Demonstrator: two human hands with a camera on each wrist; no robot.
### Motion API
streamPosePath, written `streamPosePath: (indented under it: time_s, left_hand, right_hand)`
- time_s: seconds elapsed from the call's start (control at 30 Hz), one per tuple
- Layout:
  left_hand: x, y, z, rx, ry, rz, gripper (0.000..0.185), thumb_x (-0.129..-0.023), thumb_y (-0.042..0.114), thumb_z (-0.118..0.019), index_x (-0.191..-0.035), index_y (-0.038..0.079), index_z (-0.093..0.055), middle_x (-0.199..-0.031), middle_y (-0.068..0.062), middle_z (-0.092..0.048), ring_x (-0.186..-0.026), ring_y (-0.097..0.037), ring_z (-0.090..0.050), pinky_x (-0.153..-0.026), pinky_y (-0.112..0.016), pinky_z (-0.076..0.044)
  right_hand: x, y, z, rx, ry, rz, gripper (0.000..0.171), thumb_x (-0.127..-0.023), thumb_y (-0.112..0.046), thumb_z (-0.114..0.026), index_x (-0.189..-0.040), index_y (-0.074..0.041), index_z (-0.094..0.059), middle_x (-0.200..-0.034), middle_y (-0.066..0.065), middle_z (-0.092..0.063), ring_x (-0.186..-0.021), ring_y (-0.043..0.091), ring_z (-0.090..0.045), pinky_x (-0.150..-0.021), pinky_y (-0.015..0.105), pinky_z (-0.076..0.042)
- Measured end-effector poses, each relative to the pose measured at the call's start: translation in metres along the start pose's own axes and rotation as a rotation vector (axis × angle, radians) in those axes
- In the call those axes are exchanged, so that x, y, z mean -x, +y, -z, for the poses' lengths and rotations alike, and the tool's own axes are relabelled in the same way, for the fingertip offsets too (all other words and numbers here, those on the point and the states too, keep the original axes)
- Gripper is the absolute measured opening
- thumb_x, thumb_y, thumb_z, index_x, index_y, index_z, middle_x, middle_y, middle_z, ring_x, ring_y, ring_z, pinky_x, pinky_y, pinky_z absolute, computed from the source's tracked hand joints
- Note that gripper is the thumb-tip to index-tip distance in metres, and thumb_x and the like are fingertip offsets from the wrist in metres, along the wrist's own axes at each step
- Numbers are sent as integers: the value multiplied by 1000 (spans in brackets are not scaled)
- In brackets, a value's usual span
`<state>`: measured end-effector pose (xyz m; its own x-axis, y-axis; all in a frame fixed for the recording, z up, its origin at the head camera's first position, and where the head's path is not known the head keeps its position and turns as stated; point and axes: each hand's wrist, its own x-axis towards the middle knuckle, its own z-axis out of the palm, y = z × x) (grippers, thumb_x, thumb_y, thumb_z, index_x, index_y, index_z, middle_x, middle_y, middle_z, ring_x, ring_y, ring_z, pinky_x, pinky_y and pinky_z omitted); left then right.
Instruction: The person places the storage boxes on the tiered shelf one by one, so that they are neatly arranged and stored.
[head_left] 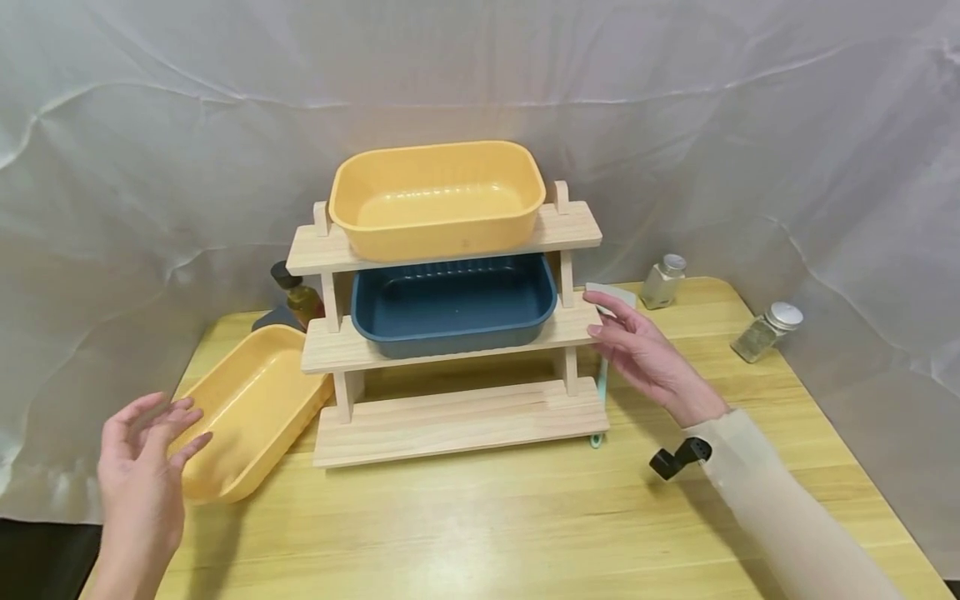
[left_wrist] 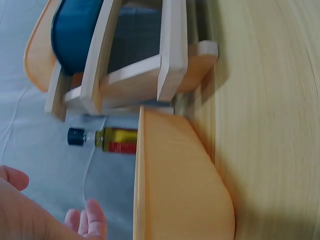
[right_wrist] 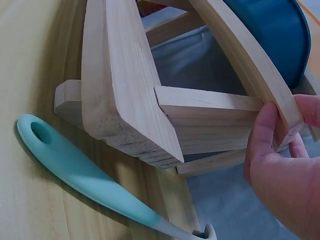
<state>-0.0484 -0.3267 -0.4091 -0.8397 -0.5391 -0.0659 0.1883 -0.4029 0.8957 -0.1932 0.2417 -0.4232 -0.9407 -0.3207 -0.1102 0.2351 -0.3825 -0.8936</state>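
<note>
A three-tier wooden shelf rack [head_left: 465, 421] stands on the table. A yellow bin [head_left: 437, 237] sits on its top tier and a dark blue bin [head_left: 453, 308] on the middle one. My right hand [head_left: 637, 354] pinches the right end of the middle board, thumb and fingers on either side of it in the right wrist view. To the left of the rack, another yellow bin [head_left: 251, 417] rests on the table. Over that bin's near left side hovers my left hand [head_left: 146, 475], fingers loosely bent and holding nothing.
A spatula with a turquoise handle [right_wrist: 85, 165] lies by the rack's right side. Two shakers with metal lids, one [head_left: 663, 282] behind and one [head_left: 767, 332] farther right, are near the curtain. Behind the left bin is a dark-capped bottle [left_wrist: 117, 140].
</note>
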Motion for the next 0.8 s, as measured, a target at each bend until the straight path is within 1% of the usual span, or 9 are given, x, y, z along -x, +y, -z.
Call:
streamPosePath:
  time_s: [0.1,0.13,0.2,0.3,0.37,0.47,0.63,0.7,0.8]
  left_hand:
    - [-1,3,4,34,138,-17,33,-107,-12,-58,-133,7,-56,-122,-13,-63,-102,-22,-69,-74,-31,-62]
    - [-1,4,5,41,171,-28,33,-106,-13,-59,-132,6,-57,-121,-13,-63,-102,-22,-69,-73,-30,-61]
    - [0,5,8,27,212,-59,34,-104,-14,-62,-130,6,-58,-119,-12,-64,-104,-21,-67,-73,-27,-60]
    - [3,4,14,-4,244,-105,34,-102,-15,-64,-128,6,-59,-117,-12,-64,-109,-20,-63,-75,-23,-59]
    - [5,2,19,-24,257,-119,32,-103,-14,-65,-128,5,-60,-117,-11,-64,-112,-19,-62,-78,-21,-59]
    - [7,0,25,-46,272,-121,31,-103,-12,-66,-128,6,-60,-119,-10,-63,-113,-18,-61,-81,-19,-58]
    - [7,-4,34,-80,316,-97,31,-102,-13,-66,-124,8,-62,-118,-7,-62,-107,-16,-58,-81,-15,-55]
    - [8,-5,37,-114,347,-73,32,-101,-13,-66,-122,10,-64,-118,-4,-60,-106,-13,-54,-79,-13,-52]
    - [8,-5,43,-190,388,-22,36,-101,-12,-66,-125,14,-65,-124,-1,-54,-109,-9,-49,-78,-10,-47]
  right_hand:
    - [0,0,0,2,-7,1,54,-108,11,-55,-157,-10,-47,-130,8,-56,-105,15,-63,-96,26,-54]
    - [0,0,0,1,-9,2,54,-108,10,-56,-157,-10,-47,-130,8,-57,-105,15,-64,-96,26,-54]
    - [1,-1,0,-1,-10,4,54,-108,11,-56,-157,-10,-47,-128,7,-57,-104,15,-64,-95,26,-54]
    - [1,-1,1,-2,-8,4,54,-108,10,-56,-158,-10,-47,-126,7,-57,-103,14,-63,-94,26,-55]
    - [1,-2,1,0,-8,2,54,-109,10,-55,-157,-11,-47,-126,8,-57,-103,14,-63,-93,26,-55]
    - [1,-2,1,6,-9,-1,52,-109,9,-55,-157,-11,-47,-128,8,-56,-104,15,-63,-93,26,-54]
    - [1,-2,0,7,-5,-2,51,-110,9,-54,-156,-12,-49,-127,7,-57,-104,15,-63,-93,25,-54]
    - [1,-1,0,2,-3,-2,51,-110,9,-54,-155,-12,-50,-125,7,-58,-103,14,-63,-92,25,-55]
    - [1,0,0,-5,-7,1,51,-109,10,-54,-156,-12,-50,-123,7,-58,-102,14,-63,-92,25,-55]
